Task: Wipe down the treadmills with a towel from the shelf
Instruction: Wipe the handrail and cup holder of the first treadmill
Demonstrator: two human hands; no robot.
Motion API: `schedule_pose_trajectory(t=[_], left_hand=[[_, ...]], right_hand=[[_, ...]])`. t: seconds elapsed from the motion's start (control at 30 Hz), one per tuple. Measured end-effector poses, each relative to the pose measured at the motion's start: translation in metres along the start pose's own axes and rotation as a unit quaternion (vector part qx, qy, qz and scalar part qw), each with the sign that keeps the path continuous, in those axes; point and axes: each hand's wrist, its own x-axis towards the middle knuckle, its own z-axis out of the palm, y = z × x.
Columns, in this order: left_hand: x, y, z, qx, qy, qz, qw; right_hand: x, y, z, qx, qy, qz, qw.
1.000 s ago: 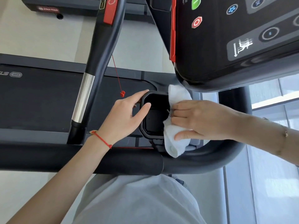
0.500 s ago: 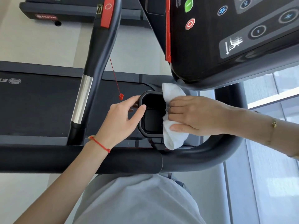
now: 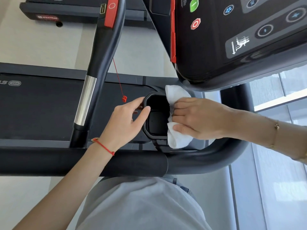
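At far L of treadmill (image 3: 41,107), dark belt w/ partial logo, nothing on it. Next R: upright handrail (image 3: 99,63), chrome section mid-way, red tab near top; red safety cord w/ clip (image 3: 124,98) hanging just L of cup holder. Second treadmill (image 3: 66,10) across top L corner, judged not yet wiped.

L hand (image 3: 123,123) w/ red string bracelet on wrist, thumb on cup holder (image 3: 156,115) L rim, fingers curled round its outer L side: gripping rim, bracing it. Same brace as 1 s and 0.5 s ago, thumb barely shifted.

Cup holder black, octagonal, open top, sits at front R corner of deck just above front crossbar (image 3: 83,161); inside looks bare.

R hand (image 3: 199,118) flat-ish on white towel (image 3: 177,138), fingers pressing cloth against holder's R rim, thumb clamping lower fold: gripping towel. Vs earlier frames: fingertips pushed slightly further L toward rim, towel bunched tighter under fingers, top corner poking out under console edge. Means active rub stroke on holder's R wall, not a reposition.

Console (image 3: 240,39) top R, buttons visible, overhanging towel; can't tell if wiped.

Judgement: mid-task, detail step on first machine; rest of rim, rails, console, other treadmill probably left.
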Motion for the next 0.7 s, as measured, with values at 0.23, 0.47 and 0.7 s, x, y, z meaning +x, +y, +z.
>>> schedule_pose_trajectory(t=[0.23,0.47,0.7], left_hand=[[0.002,-0.006,-0.001,-0.006,-0.006,-0.012,1.0],[0.003,-0.006,-0.003,-0.014,-0.016,-0.005,1.0],[0.006,-0.007,-0.004,-0.037,0.0,0.008,0.999]], right_hand=[[-0.011,-0.03,0.003,0.088,0.005,0.029,0.996],[0.007,-0.062,0.003,0.197,0.003,0.071,0.978],[0.009,-0.046,-0.002,0.155,0.022,0.051,0.986]])
